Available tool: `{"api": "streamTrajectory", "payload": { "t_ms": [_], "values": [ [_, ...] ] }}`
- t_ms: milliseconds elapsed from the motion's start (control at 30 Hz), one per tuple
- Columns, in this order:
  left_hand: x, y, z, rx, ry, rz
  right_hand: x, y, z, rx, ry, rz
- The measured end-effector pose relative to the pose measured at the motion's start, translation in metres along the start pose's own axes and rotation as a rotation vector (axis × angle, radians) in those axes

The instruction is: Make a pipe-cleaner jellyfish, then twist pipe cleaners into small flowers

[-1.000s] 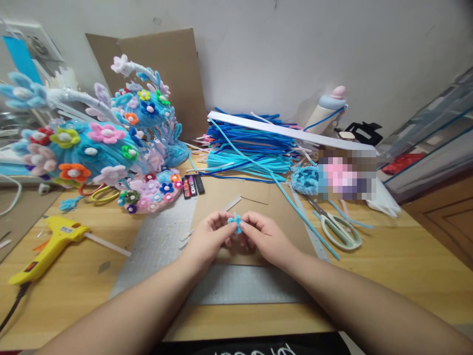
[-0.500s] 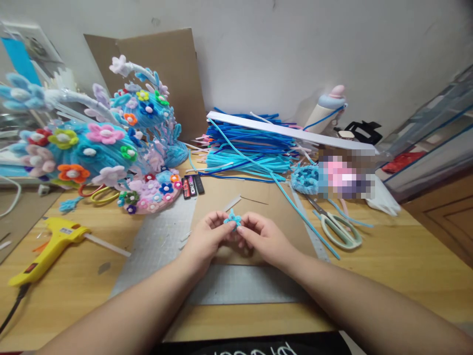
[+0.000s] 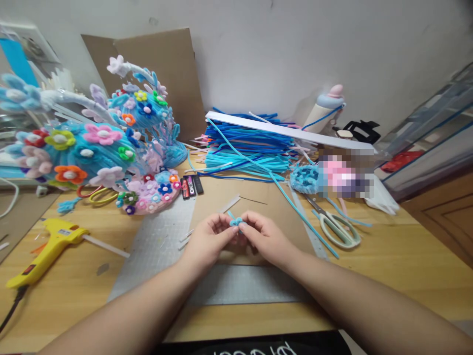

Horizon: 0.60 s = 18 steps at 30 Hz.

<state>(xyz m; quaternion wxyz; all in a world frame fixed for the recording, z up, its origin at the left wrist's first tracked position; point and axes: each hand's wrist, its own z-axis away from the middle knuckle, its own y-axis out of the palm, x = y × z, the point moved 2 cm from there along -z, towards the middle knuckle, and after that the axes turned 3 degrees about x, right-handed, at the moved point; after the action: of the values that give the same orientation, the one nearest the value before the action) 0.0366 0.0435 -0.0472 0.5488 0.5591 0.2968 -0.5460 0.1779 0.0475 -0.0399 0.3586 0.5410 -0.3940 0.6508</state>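
Between my two hands is a small light-blue pipe-cleaner flower (image 3: 235,222), partly covered by the fingers. My left hand (image 3: 213,236) pinches its left side with thumb and fingers. On the other side, my right hand (image 3: 261,235) grips it the same way, thumb tips nearly meeting. A short light-blue end sticks up from the flower. Both hands are over a sheet of brown cardboard (image 3: 284,212), which lies on a grey cutting mat (image 3: 251,288).
A yellow glue gun (image 3: 51,249) lies at left, below pipe-cleaner lanterns (image 3: 86,148) covered in flowers. Bundled blue pipe cleaners (image 3: 251,143) are stacked at the back. Scissors (image 3: 338,229) rest at right, near a blue woven piece (image 3: 305,178). Small boxes (image 3: 191,186) stand behind my left hand.
The flower has tilted in my fingers, its petals now looking flatter and its upright end leaning left. Both hands stay close together in nearly the same place.
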Motion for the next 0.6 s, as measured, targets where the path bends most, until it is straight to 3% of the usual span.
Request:
{"api": "streamTrajectory", "payload": {
  "t_ms": [233, 433, 600],
  "values": [
    [-0.001, 0.002, 0.001, 0.029, 0.030, -0.049, -0.002, 0.002, 0.000, 0.003, 0.043, -0.035],
    [0.001, 0.001, 0.004, 0.000, 0.124, -0.311, -0.009, 0.003, -0.003, 0.040, 0.116, -0.127],
    [-0.002, 0.002, 0.004, -0.032, 0.122, -0.208, -0.010, 0.004, -0.005, 0.060, 0.161, -0.255]
  ]
}}
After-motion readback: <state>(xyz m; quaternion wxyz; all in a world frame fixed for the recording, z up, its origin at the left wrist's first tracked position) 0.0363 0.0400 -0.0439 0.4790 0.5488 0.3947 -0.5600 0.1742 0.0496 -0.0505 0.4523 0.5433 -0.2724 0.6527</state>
